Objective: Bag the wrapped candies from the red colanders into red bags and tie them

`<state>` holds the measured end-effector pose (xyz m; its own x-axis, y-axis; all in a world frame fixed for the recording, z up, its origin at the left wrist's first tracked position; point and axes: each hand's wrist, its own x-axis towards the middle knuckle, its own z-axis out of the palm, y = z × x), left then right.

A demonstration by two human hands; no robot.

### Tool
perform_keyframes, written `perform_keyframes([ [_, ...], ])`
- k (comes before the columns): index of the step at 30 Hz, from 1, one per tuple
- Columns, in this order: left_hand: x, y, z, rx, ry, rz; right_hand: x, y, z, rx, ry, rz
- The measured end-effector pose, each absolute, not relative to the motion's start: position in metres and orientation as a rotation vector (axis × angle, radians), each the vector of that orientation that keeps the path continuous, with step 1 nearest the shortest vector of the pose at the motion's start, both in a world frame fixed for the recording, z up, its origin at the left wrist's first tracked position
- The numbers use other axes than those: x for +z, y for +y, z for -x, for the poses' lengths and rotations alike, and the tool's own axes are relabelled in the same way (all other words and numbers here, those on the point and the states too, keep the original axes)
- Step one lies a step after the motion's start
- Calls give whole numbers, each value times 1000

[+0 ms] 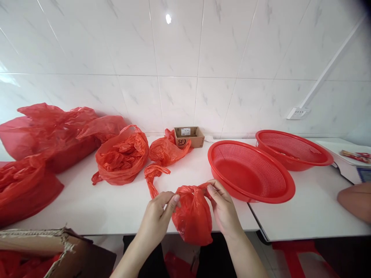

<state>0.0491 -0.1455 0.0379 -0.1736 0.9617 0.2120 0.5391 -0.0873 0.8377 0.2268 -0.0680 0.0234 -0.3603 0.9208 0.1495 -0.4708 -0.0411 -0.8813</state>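
Observation:
A small red plastic bag [193, 220] hangs between my hands at the table's front edge, its upper part gathered and looking knotted. My left hand [159, 214] pinches the bag's left side between thumb and fingers. On the right, my right hand [222, 206] grips a twisted end of the same bag. The bag bulges with contents I cannot make out. Just beyond my left hand lies a loose twisted red bag [153, 175]. Another crumpled red bag [166, 150] rests behind it, against a small cardboard box [189, 138].
A red colander [252, 173] stands right of my hands, with a second colander [292, 148] behind it. An open red bag [121, 156] and large red bags [58, 135] fill the left. A cardboard carton [87, 255] is at lower left. Another person's arm [355, 200] shows at right.

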Motion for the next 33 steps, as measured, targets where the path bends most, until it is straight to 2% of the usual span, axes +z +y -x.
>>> perform_keyframes([
  [7, -8, -184, 16, 1182, 1930, -1380, 0, -49, -250, 1668, -619, 614],
  [10, -26, -197, 24, 1201, 1897, -1325, -6, -46, -249, 1725, -674, 632],
  [16, -17, -208, 20, 1285, 1750, -1370, 2, -44, -244, 1672, -1117, 681],
  [19, -30, -198, 15, 1309, 1666, -1518, -6, -57, -235, 1565, -1390, 800],
  [23, -57, -169, 6, 1195, 2008, -1583, -34, -78, -217, 1286, -1620, 955],
  [28, -61, -139, -7, 1152, 1979, -1922, -56, -81, -209, 1086, -1696, 941],
  [33, -78, -129, -20, 1222, 2031, -1991, -75, -75, -206, 916, -1709, 937],
])
